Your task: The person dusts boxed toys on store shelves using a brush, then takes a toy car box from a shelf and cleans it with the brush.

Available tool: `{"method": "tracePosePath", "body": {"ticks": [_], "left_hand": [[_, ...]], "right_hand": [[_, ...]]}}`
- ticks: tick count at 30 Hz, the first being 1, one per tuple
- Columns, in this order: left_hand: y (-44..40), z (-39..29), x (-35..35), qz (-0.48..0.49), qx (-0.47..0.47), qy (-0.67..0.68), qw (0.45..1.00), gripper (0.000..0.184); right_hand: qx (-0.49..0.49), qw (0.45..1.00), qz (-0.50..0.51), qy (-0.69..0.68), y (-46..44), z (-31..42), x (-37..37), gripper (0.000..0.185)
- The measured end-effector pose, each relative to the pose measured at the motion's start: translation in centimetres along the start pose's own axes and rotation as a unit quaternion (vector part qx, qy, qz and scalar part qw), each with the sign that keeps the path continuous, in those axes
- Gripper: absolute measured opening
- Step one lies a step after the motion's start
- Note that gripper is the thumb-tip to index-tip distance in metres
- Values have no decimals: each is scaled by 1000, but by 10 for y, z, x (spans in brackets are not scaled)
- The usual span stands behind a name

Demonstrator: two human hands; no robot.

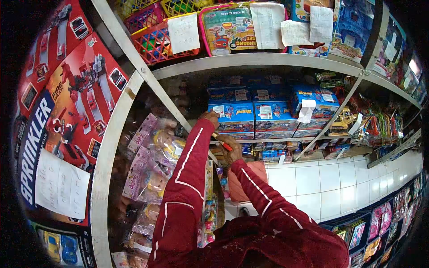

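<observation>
My left hand [211, 118] reaches to the left front corner of a blue toy box [231, 112] with a white label, its fingers lying against the box's edge. Lower and to the right, my right hand [231, 154] is closed round a slim tool [227, 146] with a red part, whose exact kind is too small to tell. A yellowish tip points from it up and left, below the left hand. More blue boxes [272, 111] stand stacked beside the first on the same shelf, and one [316, 100] sits higher at the right with a paper slip hanging from it.
Bagged dolls [156, 183] fill the left side behind a metal shelf post [167, 105]. A large red toy box [85, 102] stands farther left. Above run a metal shelf edge [259, 59] and several baskets. Packed toys [375, 120] hang at the right, over a white tiled floor [326, 183].
</observation>
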State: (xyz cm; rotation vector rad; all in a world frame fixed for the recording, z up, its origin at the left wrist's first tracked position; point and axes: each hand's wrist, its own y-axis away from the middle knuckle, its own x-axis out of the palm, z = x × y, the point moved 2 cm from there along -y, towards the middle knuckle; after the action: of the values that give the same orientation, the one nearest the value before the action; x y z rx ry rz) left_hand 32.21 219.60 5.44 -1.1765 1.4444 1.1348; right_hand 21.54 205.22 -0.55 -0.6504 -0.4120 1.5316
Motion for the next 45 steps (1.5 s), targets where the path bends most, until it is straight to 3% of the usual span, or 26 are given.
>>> {"method": "tracePosePath", "body": {"ticks": [5, 6, 7, 10, 12, 14, 15, 17, 20, 21, 22, 24, 25, 28, 29, 32, 34, 38, 40, 41, 42, 43, 45], "left_hand": [[2, -7, -6, 33, 5, -23, 999, 48], [4, -8, -8, 34, 12, -32, 999, 49], [5, -9, -9, 34, 20, -41, 998, 49], [6, -9, -8, 40, 46, -53, 997, 49], [4, -10, -6, 26, 59, -54, 996, 47], [7, -10, -2, -2, 63, -52, 997, 42], [8, -9, -3, -18, 65, -52, 996, 40], [7, -7, -2, -46, 71, -54, 995, 35], [-8, 7, 20, 13, -85, 156, 984, 30], [-11, 7, 21, 23, -76, 128, 989, 30], [-12, 7, 21, 32, -67, 100, 992, 29], [-12, 3, 21, 37, 75, -152, 985, 30], [-27, 49, 63, -106, 187, -154, 964, 30], [-19, 21, 40, 30, 91, -91, 991, 30], [0, -4, 10, 30, 57, -102, 993, 29], [10, -18, -5, 32, 47, -92, 994, 28], [11, -18, -3, 27, 49, -87, 995, 27], [8, -23, -5, 53, 22, -79, 995, 27], [-12, -25, 13, 141, -21, -110, 984, 41], [7, -55, -18, 167, -36, -136, 976, 53], [15, -69, -18, 129, -38, -137, 981, 65], [22, -83, -17, 92, -40, -137, 986, 78], [24, -110, 5, 18, 42, -139, 989, 66]], "right_hand": [[44, 998, -52, 17, 12, -11, -60, 30], [8, 992, -66, 104, 16, -5, -83, 30], [28, 990, -137, 0, 21, -6, -90, 27], [84, 971, -191, 120, 50, 2, -117, 21], [69, 953, -191, 224, 62, 5, -110, 22], [50, 960, -206, 186, 62, 0, -89, 29], [111, 967, -227, 43, 66, -22, -72, 29], [53, 974, -178, 127, 57, -6, -47, 33], [31, 980, -133, 141, 55, -19, -4, 33], [158, 980, -123, -11, 58, -33, 11, 31], [278, 941, -106, -162, 60, -43, 27, 30], [341, 915, -37, -211, 66, -47, 52, 30], [288, 951, 10, -111, 66, -40, 57, 33], [175, 976, 126, -18, 66, -45, 74, 46], [136, 979, 149, 3, 64, -43, 76, 56], [240, 953, 183, -8, 37, -18, 41, 46], [3, 983, 136, 124, 54, -45, 8, 32], [16, 988, -64, 137, 48, -14, -98, 23], [49, 980, -130, 142, 20, 23, -142, 21], [41, 980, -156, 116, 2, 32, -156, 20], [19, 980, -139, 137, -22, 52, -171, 20], [-42, 955, -87, 279, -39, 39, -181, 19], [-18, 928, -57, 368, -80, 36, -186, 21]]}}
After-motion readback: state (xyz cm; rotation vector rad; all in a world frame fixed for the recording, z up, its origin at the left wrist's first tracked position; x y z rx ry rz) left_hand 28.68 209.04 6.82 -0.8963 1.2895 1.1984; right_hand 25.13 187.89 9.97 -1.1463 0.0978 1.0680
